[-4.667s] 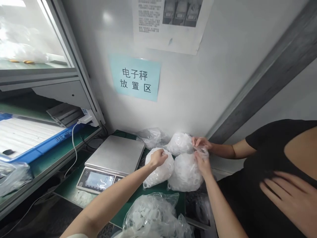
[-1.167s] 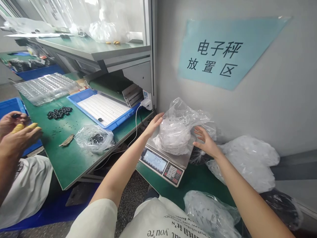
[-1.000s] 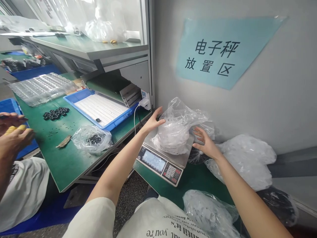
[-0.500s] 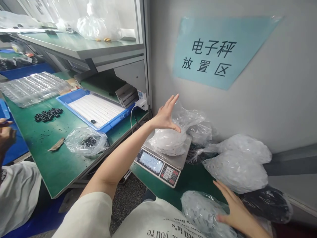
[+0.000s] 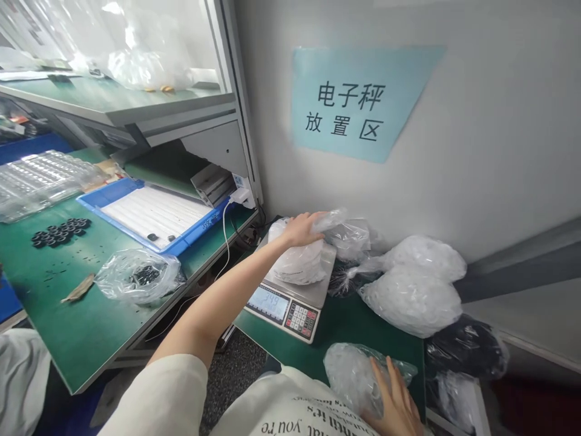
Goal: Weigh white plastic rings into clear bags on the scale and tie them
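My left hand (image 5: 303,229) lies flat, fingers stretched, pressing down on a clear bag of white parts (image 5: 301,257) that sits on the electronic scale (image 5: 285,301). The scale's display is lit. My right hand (image 5: 394,402), fingers spread, rests on another clear bag of white parts (image 5: 351,375) at the near edge of the green table (image 5: 338,330). Neither hand grips anything.
Two full white bags (image 5: 415,284) and dark bags (image 5: 467,351) lie against the wall on the right. To the left stands a green bench (image 5: 68,303) with a blue tray (image 5: 157,212), a clear bag of black parts (image 5: 136,277) and loose black rings (image 5: 59,229).
My left hand dropped from raised above the bag to flat on top of it, squashing it down. My right hand settled further onto the near bag. The view swung right.
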The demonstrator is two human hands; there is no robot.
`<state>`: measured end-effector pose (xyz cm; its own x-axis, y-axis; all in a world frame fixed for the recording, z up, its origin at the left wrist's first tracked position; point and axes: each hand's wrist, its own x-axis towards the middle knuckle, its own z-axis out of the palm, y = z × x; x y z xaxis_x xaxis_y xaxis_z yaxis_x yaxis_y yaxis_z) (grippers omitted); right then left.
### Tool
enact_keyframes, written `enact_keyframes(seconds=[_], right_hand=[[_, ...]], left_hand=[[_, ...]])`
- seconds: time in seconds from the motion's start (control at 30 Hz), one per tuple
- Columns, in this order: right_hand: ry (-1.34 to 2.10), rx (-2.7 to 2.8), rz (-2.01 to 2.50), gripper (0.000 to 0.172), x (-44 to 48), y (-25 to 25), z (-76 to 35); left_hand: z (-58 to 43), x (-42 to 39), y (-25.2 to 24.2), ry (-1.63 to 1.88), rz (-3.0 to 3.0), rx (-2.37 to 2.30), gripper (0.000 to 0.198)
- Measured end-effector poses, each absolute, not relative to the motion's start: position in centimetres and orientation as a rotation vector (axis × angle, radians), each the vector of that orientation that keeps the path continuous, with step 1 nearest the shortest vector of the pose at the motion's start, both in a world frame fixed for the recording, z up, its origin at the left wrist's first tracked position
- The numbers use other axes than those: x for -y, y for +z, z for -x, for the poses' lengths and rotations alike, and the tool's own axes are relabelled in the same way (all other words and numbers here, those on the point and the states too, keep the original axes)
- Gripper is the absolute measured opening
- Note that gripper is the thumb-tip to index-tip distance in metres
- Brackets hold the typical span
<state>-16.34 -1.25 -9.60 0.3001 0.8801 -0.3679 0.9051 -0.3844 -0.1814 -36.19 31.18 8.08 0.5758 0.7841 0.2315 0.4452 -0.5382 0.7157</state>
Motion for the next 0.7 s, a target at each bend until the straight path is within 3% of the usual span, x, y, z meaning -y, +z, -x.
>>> enact_keyframes(seconds=[0.17, 0.4, 0.57, 0.7], right_hand=[[-0.617, -1.742, -2.441, 0.081, 1.1, -7.2, 17.5], [-0.634, -1.535, -2.516, 0.088, 3.2, -7.0, 16.4], [-0.933, -1.545, -2.743, 0.087, 3.9, -8.0, 17.4], [-0.930, -1.522, -2.881, 0.078, 3.7, -10.0, 17.5]], left_hand=[[36.6, -31.2, 8.6, 0.811, -2.180, -1.003, 0.063], [37.6, -31.3, 8.1, 0.959, -2.183, -1.051, 0.038], [37.1, -30.3, 9.5, 0.935, -2.305, -1.120, 0.040], [35.1, -28.0, 13.0, 0.848, -2.470, -1.101, 0.041]])
